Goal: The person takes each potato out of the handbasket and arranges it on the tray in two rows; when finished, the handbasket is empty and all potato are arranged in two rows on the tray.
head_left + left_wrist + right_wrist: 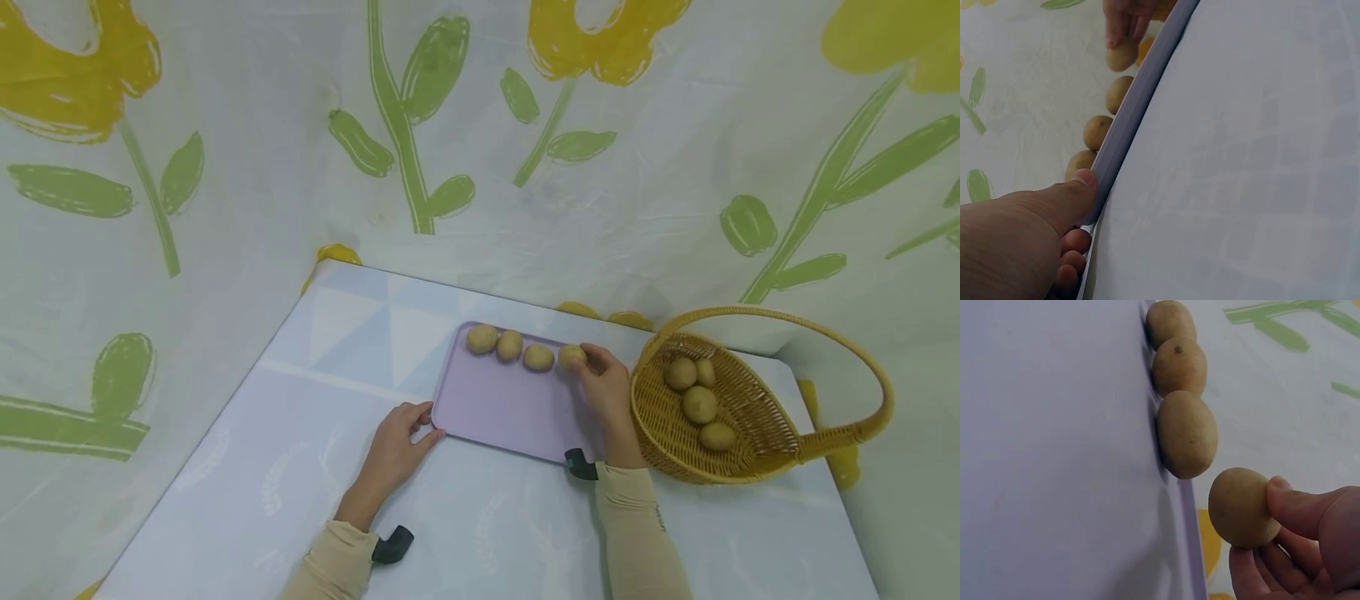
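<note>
My right hand (606,390) pinches a potato (1242,507) between thumb and fingers over the far right part of a lilac tray (517,410). To its left, three more potatoes (538,358) sit in a row along the tray's far edge. In the right wrist view the held potato is apart from the row's nearest potato (1187,435). At the tray's near left corner my left hand (397,442) grips the rim. Its thumb (1084,179) lies on the rim in the left wrist view, with the other fingers curled below.
A wicker basket (757,467) with a tall arched handle (862,350) stands right of the tray, close beside my right forearm. Several potatoes (699,405) lie inside it. Behind the table (480,508) hangs a flower-patterned cloth (645,225).
</note>
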The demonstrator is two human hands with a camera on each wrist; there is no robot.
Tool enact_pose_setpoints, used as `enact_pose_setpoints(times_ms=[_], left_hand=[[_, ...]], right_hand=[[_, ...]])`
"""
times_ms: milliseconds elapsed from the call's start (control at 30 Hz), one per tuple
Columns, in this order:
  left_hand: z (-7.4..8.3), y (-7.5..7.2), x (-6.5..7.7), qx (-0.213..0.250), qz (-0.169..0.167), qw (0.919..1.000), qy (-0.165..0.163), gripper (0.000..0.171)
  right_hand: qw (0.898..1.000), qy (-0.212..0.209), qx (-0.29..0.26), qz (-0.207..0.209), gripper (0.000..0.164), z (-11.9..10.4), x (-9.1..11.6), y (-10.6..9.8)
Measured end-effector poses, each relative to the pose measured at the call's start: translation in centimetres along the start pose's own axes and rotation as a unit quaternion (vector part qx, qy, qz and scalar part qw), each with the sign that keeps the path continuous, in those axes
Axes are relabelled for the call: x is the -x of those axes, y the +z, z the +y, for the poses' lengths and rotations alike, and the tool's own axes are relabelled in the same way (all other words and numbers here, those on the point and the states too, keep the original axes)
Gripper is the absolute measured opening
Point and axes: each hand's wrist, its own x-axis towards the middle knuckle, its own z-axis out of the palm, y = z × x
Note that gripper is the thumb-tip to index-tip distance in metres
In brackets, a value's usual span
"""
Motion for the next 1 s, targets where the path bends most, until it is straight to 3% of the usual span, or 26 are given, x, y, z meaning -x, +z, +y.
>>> enact_pose_setpoints(times_ms=[333,1000], left_hand=[[0.08,0.08,0.03,0.0,0.002,1.0,0.001,0.046],[-0.15,0.06,0.05,-0.006,0.013,0.9997,0.019,0.045]], right_hand=[[0.998,0.05,0.039,0.008,0.039,0.55,-0.06,0.69],[0.997,0.062,0.052,0.004,0.04,0.87,-0.13,0.75]])
